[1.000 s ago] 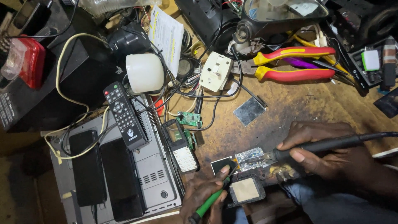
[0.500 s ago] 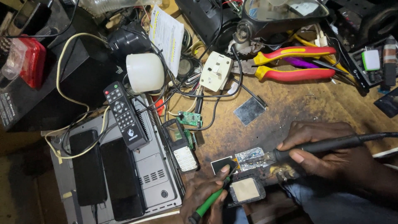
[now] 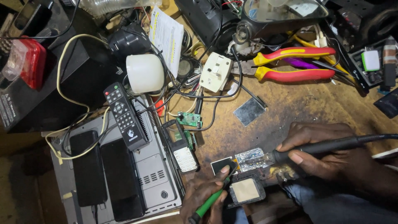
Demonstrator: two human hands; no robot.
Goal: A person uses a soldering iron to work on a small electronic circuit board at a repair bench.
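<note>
1. Workbench point(image 3: 315, 103) of scuffed brown wood fills the head view, crowded with tools, cables and parts.
2. Grey metal device casing point(image 3: 159, 174) lies at lower left, with two dark phones point(image 3: 103, 174) and a black remote control point(image 3: 124, 116) resting on top.
3. Red-and-yellow pliers point(image 3: 296, 64) lie at upper right, handles pointing right.
4. Right hand point(image 3: 327, 155) comes in from the right edge; its fingers are curled round a black soldering iron point(image 3: 319, 146), thumb pressed beneath the barrel.
5. Soldering iron's long axis runs nearly level across the bench, cable end off to the right, tip pointing left and slightly downward onto a small silver-shielded circuit board point(image 3: 248, 157) at lower centre.
6. Left hand point(image 3: 207, 195) rises from the bottom edge, fingers pinching a green-handled tool point(image 3: 209, 203); the handle slants from lower left to upper right, its working end toward the board and a small dark chip point(image 3: 222, 164).
7. Square black frame with a pale centre point(image 3: 244, 191) sits just beside that hand, below the board.
</note>
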